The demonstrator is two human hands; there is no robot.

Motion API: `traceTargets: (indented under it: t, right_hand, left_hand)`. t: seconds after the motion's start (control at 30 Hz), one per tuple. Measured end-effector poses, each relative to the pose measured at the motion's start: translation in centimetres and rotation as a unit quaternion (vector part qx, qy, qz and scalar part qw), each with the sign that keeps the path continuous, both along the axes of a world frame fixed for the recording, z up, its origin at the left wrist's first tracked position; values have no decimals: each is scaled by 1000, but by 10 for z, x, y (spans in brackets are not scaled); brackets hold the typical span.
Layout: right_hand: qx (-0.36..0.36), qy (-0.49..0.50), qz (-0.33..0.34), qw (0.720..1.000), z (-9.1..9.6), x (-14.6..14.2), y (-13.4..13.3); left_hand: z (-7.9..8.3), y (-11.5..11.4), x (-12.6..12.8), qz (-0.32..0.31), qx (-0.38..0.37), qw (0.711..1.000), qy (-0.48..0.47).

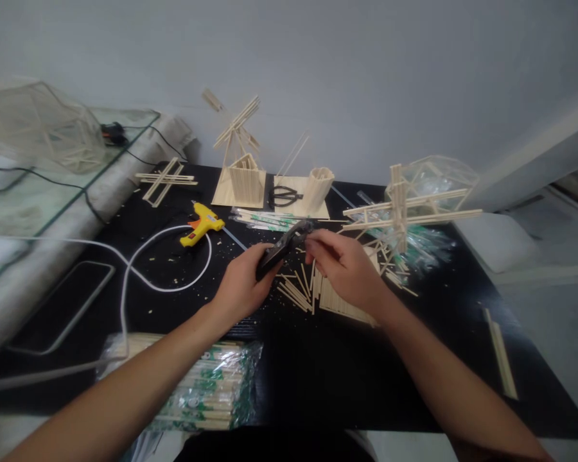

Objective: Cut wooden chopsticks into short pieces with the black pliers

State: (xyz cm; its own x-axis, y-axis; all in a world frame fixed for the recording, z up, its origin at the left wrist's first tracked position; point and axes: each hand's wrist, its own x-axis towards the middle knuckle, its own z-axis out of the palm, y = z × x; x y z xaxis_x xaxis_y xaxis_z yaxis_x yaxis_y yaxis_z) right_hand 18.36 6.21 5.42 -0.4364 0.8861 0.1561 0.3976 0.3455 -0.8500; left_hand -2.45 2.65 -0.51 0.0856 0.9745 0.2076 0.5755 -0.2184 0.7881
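My left hand [245, 276] is wrapped round a black pliers-like tool [282, 247], which slants up and to the right over the table. Its head is blurred. Close by that head, my right hand [340, 260] is closed in a pinch; whatever its fingertips hold, if anything, I cannot make out. Below the hands lie short cut wooden sticks [296, 292] and a flat panel of sticks [347, 305], partly covered by my right hand. Small wood crumbs are scattered around them on the black table [337, 372].
A yellow glue gun [202, 224] with a looping white cable lies left. Behind are two stick models [248, 183] [318, 192] on boards and black scissors [285, 196]. Crossed stick blades [399, 208] stand right. Bagged chopsticks [202, 388] lie in front; loose sticks [501, 356] lie far right.
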Motion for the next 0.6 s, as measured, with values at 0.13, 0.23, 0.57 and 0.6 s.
traceTargets:
  t: [0.13, 0.23, 0.57, 0.6]
  right_hand:
    - [-8, 12, 11, 1000, 1, 1, 0]
    - [-16, 25, 14, 999, -1, 1, 1]
    - [-8, 41, 32, 999, -9, 1, 4]
    - [-10, 43, 33, 998, -10, 0, 4]
  left_hand:
    - [0, -2, 1, -8, 7, 1000, 12]
    - [1, -2, 1, -11, 9, 1000, 16]
    - [2, -2, 0, -8, -9, 999, 31]
    - [2, -2, 0, -7, -8, 999, 33]
